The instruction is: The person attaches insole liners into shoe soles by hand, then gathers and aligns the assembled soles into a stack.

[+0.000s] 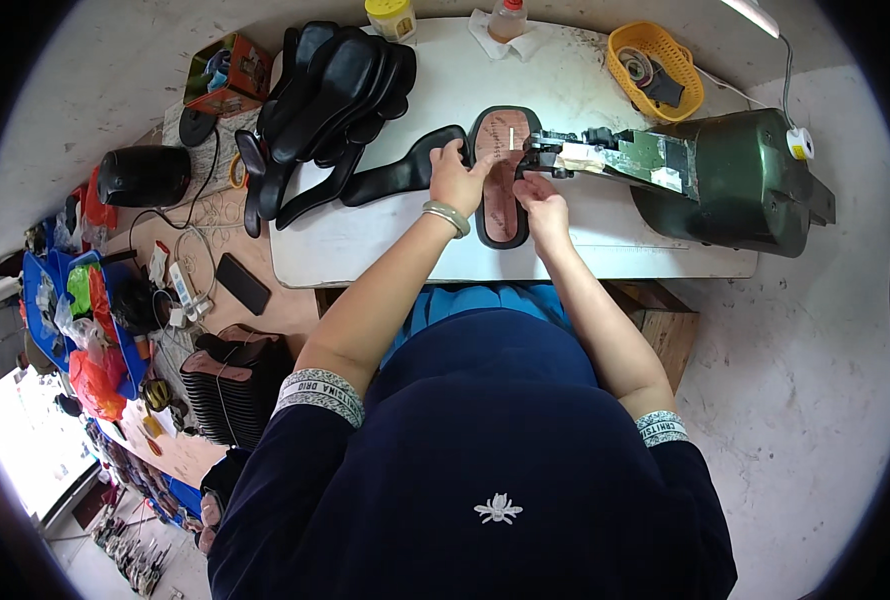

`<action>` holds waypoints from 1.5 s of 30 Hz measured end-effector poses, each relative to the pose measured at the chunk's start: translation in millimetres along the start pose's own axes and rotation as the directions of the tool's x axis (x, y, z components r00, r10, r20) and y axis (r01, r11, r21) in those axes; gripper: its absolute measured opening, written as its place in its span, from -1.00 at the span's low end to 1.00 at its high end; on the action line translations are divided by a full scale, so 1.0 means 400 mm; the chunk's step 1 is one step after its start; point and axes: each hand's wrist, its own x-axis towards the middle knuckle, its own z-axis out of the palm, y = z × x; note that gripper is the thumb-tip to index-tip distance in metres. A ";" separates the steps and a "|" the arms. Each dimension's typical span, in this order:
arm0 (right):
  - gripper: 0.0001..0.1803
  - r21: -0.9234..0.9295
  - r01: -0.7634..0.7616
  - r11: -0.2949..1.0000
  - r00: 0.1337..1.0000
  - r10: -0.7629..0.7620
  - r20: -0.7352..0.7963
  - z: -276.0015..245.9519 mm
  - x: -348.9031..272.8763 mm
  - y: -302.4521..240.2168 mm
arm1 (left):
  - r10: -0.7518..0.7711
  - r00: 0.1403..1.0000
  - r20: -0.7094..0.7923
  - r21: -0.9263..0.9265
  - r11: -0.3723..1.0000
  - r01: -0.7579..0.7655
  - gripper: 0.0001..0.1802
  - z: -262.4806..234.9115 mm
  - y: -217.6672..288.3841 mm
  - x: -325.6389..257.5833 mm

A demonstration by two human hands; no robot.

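An insole (502,215) with a pinkish-brown face and a black rim lies lengthwise on the white table, its edge beside the head of a sewing machine (550,150). My left hand (455,185) rests at its left edge, the thumb stretched onto the pink face. The other left fingers are spread over the end of a black padded piece (390,178); whether that piece is joined to the insole cannot be told. At the insole's right edge, just below the machine head, my right hand (545,208) pinches the rim with its fingers drawn together.
The machine's dark green body (735,180) fills the table's right end. Black padded pieces (340,90) are heaped at the back left. Along the back stand a yellow-lidded jar (392,18), a bottle (507,20) and a yellow basket (655,70). A phone (242,283) lies on the side table.
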 end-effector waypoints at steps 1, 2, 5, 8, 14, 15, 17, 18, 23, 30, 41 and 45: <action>-0.63 -0.001 0.000 1.000 1.000 0.000 0.007 0.003 0.002 0.005 | -0.004 1.000 -0.006 0.000 1.000 0.004 -0.37 0.011 0.000 -0.001; -0.62 0.041 -0.004 0.999 1.000 0.003 0.015 0.005 0.004 0.010 | 0.011 1.000 0.005 -0.022 1.000 -0.010 -0.36 0.021 -0.002 -0.003; -0.57 0.172 -0.016 0.985 0.999 0.010 0.036 0.009 0.006 0.025 | 0.063 0.997 0.037 -0.085 0.995 -0.059 -0.35 0.034 -0.011 -0.004; -0.57 0.079 -0.010 0.997 1.000 0.008 0.017 0.040 -0.002 0.001 | 0.251 0.957 -0.143 0.036 0.968 -0.248 -0.34 0.038 -0.123 0.036; -0.56 0.099 -0.029 0.995 1.000 0.028 0.013 0.059 -0.022 -0.013 | 0.120 0.992 0.030 -0.322 0.941 -0.104 -0.37 0.019 -0.159 0.011; -0.56 0.134 -0.038 0.990 0.999 0.035 0.023 0.059 -0.025 -0.013 | 0.041 0.985 0.166 -0.456 0.889 0.040 -0.39 0.015 -0.155 0.002; -0.57 0.160 -0.064 0.985 0.997 0.055 0.062 0.055 -0.031 -0.013 | 0.000 0.982 0.191 -0.423 0.902 0.083 -0.43 -0.010 -0.115 -0.017; -0.57 0.185 -0.091 0.978 0.992 0.074 0.099 0.050 -0.036 -0.014 | -0.041 0.975 0.217 -0.389 0.913 0.125 -0.47 -0.026 -0.087 -0.029; -0.59 0.255 -0.090 0.963 0.978 0.036 0.208 0.074 -0.065 -0.037 | -0.079 0.964 0.254 -0.533 0.820 0.208 -0.60 -0.088 -0.097 -0.093; -0.62 0.332 -0.011 0.943 0.957 -0.086 0.277 0.033 -0.128 -0.187 | 0.091 0.957 0.276 -0.784 0.598 0.169 -0.70 -0.153 -0.049 -0.165; -0.63 -0.132 0.200 0.971 0.968 -0.175 0.180 -0.079 -0.172 -0.277 | 0.127 0.876 0.465 -0.724 0.624 0.294 -0.74 -0.120 0.108 -0.178; -0.54 -0.710 0.557 0.431 0.766 -0.596 0.239 -0.065 -0.198 -0.271 | 0.052 0.891 0.451 -0.784 0.500 0.368 -0.74 -0.091 0.124 -0.179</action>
